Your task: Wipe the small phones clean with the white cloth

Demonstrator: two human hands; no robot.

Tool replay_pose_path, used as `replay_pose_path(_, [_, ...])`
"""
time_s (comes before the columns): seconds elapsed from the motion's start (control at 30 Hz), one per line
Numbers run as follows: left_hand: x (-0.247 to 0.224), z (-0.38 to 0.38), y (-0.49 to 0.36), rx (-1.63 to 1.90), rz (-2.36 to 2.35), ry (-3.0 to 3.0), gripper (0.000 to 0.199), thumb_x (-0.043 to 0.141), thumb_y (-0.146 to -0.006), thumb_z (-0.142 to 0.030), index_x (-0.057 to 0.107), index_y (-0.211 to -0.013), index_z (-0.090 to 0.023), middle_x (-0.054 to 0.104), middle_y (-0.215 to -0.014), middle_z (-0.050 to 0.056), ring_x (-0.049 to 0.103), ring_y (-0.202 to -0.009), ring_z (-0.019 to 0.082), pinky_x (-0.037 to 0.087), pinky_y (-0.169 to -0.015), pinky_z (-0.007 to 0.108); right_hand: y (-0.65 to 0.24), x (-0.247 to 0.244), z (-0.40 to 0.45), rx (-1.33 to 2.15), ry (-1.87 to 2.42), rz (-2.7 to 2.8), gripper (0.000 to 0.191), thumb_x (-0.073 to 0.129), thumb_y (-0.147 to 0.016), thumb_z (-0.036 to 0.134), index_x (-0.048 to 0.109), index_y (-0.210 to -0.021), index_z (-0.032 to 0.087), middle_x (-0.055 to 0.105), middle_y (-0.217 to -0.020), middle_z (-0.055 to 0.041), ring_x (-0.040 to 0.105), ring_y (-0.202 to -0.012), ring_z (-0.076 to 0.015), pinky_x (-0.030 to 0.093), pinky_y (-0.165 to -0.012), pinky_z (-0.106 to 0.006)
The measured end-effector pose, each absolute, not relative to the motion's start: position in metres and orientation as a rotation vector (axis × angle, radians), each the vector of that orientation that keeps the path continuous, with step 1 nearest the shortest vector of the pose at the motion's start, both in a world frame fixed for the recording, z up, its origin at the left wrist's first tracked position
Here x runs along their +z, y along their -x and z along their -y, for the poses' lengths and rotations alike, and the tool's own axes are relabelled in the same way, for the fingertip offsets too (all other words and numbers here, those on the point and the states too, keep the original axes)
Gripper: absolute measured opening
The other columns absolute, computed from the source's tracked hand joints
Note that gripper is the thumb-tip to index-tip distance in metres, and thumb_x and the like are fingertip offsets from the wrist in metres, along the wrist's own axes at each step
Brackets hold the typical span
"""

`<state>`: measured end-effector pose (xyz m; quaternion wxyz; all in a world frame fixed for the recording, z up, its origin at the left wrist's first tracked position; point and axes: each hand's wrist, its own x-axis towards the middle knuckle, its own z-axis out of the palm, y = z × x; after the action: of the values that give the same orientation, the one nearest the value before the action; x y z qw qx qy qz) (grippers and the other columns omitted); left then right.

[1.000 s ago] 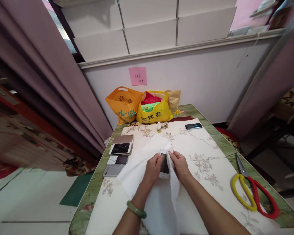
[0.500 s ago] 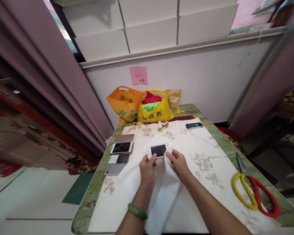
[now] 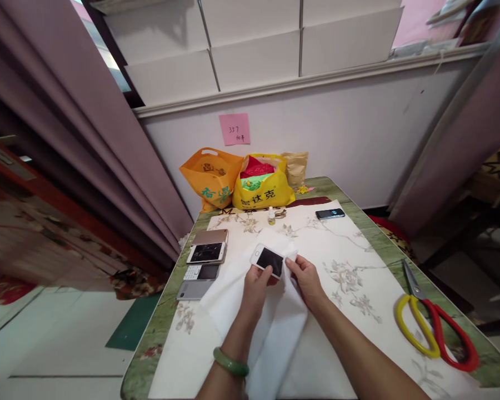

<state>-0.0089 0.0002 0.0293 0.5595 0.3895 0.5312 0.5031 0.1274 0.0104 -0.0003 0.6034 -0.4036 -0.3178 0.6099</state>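
Observation:
A white smartphone (image 3: 270, 262) with a dark screen is tilted in my left hand (image 3: 256, 286), the thumb along its near edge. My right hand (image 3: 306, 278) pinches a white cloth (image 3: 289, 283) at the phone's right end. The cloth hangs down between my forearms and spreads beneath the phone over the table. To the left lie a gold phone (image 3: 210, 237), a white phone with a cracked-looking dark screen (image 3: 206, 253), a white keypad phone (image 3: 200, 272) and a silver phone (image 3: 194, 289), in a column.
Large scissors (image 3: 435, 328) with yellow and red handles lie at the right edge. A dark phone (image 3: 330, 214) is at the back right. A small bottle (image 3: 271, 216) stands at the back, before an orange bag (image 3: 210, 175), a yellow bag (image 3: 264, 191) and a brown pouch (image 3: 295, 168).
The white smartphone has turned clockwise, its right end dropping nearer to me. My left hand has shifted slightly to the right with it; my right hand still pinches the cloth.

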Motion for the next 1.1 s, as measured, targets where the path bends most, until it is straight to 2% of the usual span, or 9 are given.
replay_pose_path(0.1, [0.033,-0.004,0.016,1.107,-1.270,-1.025,0.039,0.067,-0.072,-0.045,0.057,-0.094,-0.014,0.064,-0.071,0.003,0.062,-0.061,0.018,0.051,-0.058,0.031,-0.129,0.000,-0.010,1.394,0.958,0.832,0.036,0.075,-0.069,0.049,0.067,-0.084,0.018,0.066,-0.070,-0.0007,0.055,-0.059,-0.0139,0.042,-0.058,-0.025])
replay_pose_path(0.2, [0.034,-0.005,0.017,1.195,-1.345,-1.106,0.036,0.064,-0.075,-0.044,0.055,-0.096,-0.017,0.061,-0.070,0.000,0.059,-0.060,0.015,0.048,-0.053,0.026,-0.130,-0.001,-0.010,1.409,0.964,1.017,0.032,0.075,-0.071,0.047,0.064,-0.074,0.017,0.059,-0.060,0.0023,0.047,-0.053,-0.0104,0.035,-0.051,-0.022])
replay_pose_path(0.3, [0.034,-0.003,0.013,1.369,-1.450,-1.129,0.034,0.061,-0.078,-0.044,0.053,-0.100,-0.019,0.052,-0.061,-0.005,0.052,-0.054,0.011,0.043,-0.049,0.021,-0.128,-0.002,-0.009,1.458,0.951,1.159,0.031,0.075,-0.070,0.045,0.063,-0.071,0.016,0.056,-0.057,0.0036,0.044,-0.051,-0.0091,0.033,-0.050,-0.022])
replay_pose_path(0.4, [0.036,0.003,0.009,1.353,-1.450,-1.177,0.035,0.057,-0.080,-0.046,0.053,-0.104,-0.021,0.048,-0.057,-0.007,0.048,-0.051,0.011,0.041,-0.046,0.020,-0.127,-0.002,-0.009,1.483,0.958,1.134,0.032,0.076,-0.069,0.046,0.064,-0.071,0.016,0.058,-0.057,0.0032,0.045,-0.051,-0.0094,0.034,-0.050,-0.022])
replay_pose_path(0.6, [0.045,0.005,0.009,1.119,-1.334,-1.335,0.037,0.058,-0.079,-0.043,0.064,-0.108,-0.021,0.054,-0.057,-0.004,0.046,-0.045,0.012,0.038,-0.042,0.022,-0.130,0.000,-0.010,1.455,0.947,0.770,0.043,0.075,-0.067,0.052,0.069,-0.089,0.016,0.067,-0.066,-0.0018,0.055,-0.055,-0.0155,0.043,-0.054,-0.027])
replay_pose_path(0.73, [0.046,0.003,0.010,1.220,-1.302,-1.272,0.035,0.065,-0.074,-0.041,0.070,-0.102,-0.021,0.065,-0.067,0.003,0.055,-0.055,0.016,0.044,-0.048,0.025,-0.129,-0.002,-0.012,1.451,0.919,0.673,0.038,0.077,-0.067,0.048,0.068,-0.087,0.017,0.068,-0.067,-0.0014,0.056,-0.054,-0.0158,0.044,-0.055,-0.028])
replay_pose_path(0.87, [0.033,0.007,0.006,1.251,-1.266,-1.026,0.046,0.071,-0.070,-0.042,0.064,-0.108,-0.018,0.065,-0.071,0.002,0.059,-0.061,0.015,0.048,-0.055,0.026,-0.128,-0.005,-0.015,1.459,0.896,0.587,0.042,0.075,-0.069,0.049,0.067,-0.095,0.018,0.070,-0.070,-0.0015,0.057,-0.052,-0.0152,0.043,-0.053,-0.027])
replay_pose_path(1.0, [0.021,0.010,0.002,1.102,-1.156,-0.898,0.035,0.077,-0.063,-0.038,0.060,-0.084,-0.015,0.062,-0.065,-0.001,0.057,-0.056,0.012,0.046,-0.056,0.024,-0.129,-0.004,-0.016,1.483,0.860,0.559,0.042,0.075,-0.069,0.049,0.065,-0.097,0.018,0.072,-0.076,-0.0034,0.061,-0.057,-0.0167,0.044,-0.051,-0.027])
replay_pose_path(1.1, [0.023,0.011,0.004,1.057,-1.142,-0.962,0.031,0.077,-0.063,-0.032,0.060,-0.083,-0.015,0.057,-0.058,-0.004,0.050,-0.050,0.009,0.040,-0.051,0.021,-0.130,-0.002,-0.015,1.497,0.837,0.569,0.039,0.074,-0.070,0.048,0.065,-0.094,0.019,0.072,-0.080,-0.0043,0.063,-0.062,-0.0189,0.045,-0.052,-0.028])
